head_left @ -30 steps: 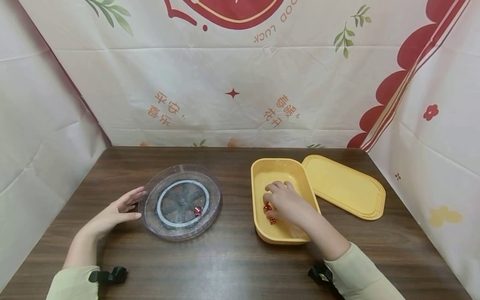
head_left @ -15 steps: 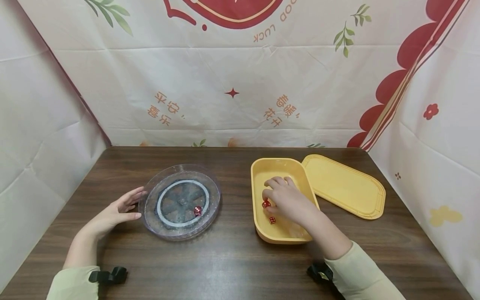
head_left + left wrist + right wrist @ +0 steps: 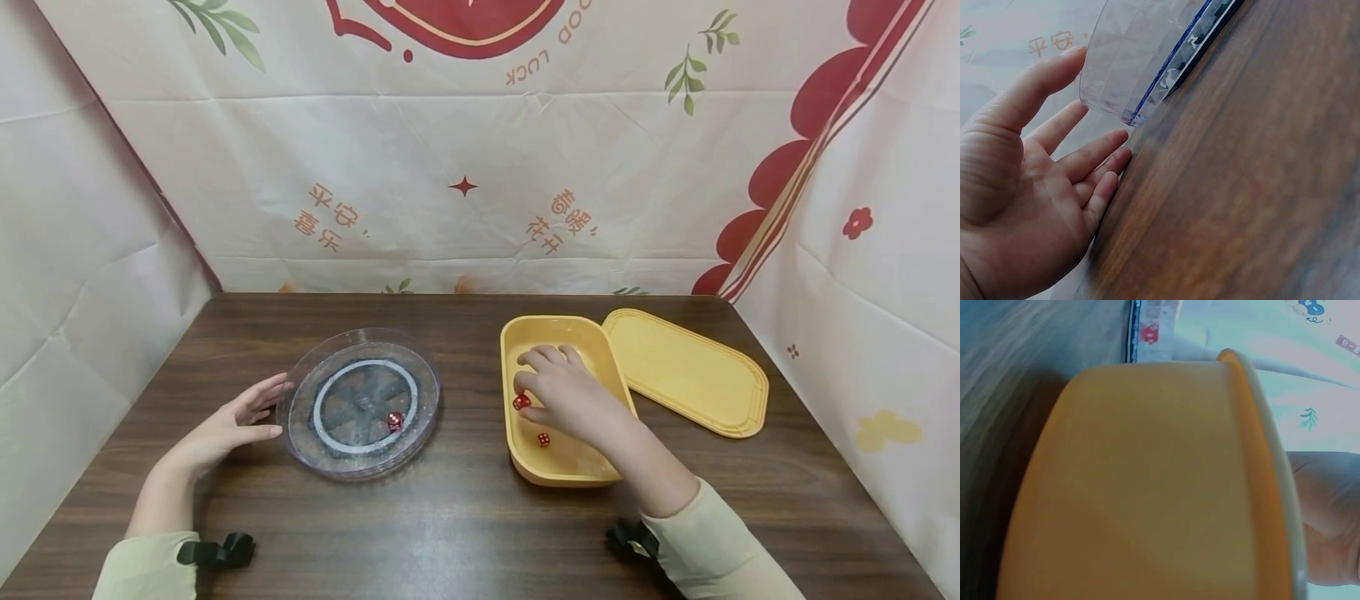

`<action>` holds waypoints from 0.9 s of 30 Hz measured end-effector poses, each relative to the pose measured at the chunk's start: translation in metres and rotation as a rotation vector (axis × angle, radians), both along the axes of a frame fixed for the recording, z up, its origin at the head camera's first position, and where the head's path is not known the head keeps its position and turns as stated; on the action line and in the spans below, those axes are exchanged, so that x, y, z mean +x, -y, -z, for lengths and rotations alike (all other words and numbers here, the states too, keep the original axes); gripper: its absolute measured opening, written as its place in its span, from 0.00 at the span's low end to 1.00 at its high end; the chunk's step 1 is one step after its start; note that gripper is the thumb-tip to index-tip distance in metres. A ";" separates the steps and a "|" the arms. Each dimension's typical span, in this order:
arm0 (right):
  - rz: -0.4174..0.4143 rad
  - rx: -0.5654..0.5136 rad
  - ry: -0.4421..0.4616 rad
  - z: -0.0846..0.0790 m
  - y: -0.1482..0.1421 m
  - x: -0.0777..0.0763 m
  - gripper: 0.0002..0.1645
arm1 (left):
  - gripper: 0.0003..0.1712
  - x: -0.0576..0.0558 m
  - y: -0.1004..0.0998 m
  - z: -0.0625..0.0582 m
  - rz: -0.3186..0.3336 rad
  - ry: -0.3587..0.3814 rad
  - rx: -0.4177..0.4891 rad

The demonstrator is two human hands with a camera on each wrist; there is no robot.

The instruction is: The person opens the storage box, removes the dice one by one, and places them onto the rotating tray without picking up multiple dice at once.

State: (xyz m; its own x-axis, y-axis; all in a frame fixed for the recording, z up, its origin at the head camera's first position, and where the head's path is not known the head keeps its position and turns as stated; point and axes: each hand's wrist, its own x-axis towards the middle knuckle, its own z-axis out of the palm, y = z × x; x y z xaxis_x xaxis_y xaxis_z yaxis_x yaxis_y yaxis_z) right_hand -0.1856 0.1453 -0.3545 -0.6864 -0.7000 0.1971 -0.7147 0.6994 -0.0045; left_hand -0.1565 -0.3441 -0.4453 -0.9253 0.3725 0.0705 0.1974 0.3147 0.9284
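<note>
My right hand (image 3: 566, 392) is over the yellow box (image 3: 627, 392), pinching a red die (image 3: 522, 402) between thumb and fingers near the box's left wall. A second red die (image 3: 543, 439) lies on the box floor below the hand. In the right wrist view the box's outer wall (image 3: 1141, 481) hides most of the hand. To the left stands a clear round dish (image 3: 360, 471) with a dark base and white ring, holding one red die (image 3: 395, 422). My left hand (image 3: 232, 425) has its fingers relaxed beside the dish, fingertips right at its left rim; nothing is in its palm (image 3: 1035, 206).
A yellow lid (image 3: 686, 371) lies flat behind and right of the box, its corner close against the box rim. The brown wooden table (image 3: 465, 533) ends at a printed cloth (image 3: 450, 225) hanging at the back and sides.
The right hand has shifted slightly left and up with one die, away from the die on the box floor. The left hand and the dish have stayed put.
</note>
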 end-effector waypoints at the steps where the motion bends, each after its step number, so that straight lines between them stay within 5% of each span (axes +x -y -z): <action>1: -0.002 -0.001 -0.002 -0.002 0.001 0.000 0.11 | 0.42 0.000 0.000 0.000 0.003 -0.003 0.004; 15: -0.027 0.014 -0.028 -0.024 0.028 0.004 0.11 | 0.42 0.000 -0.001 -0.001 0.010 -0.014 0.018; 27: -0.067 0.011 -0.023 -0.025 0.051 0.003 0.07 | 0.42 0.001 -0.002 -0.001 0.017 -0.022 0.031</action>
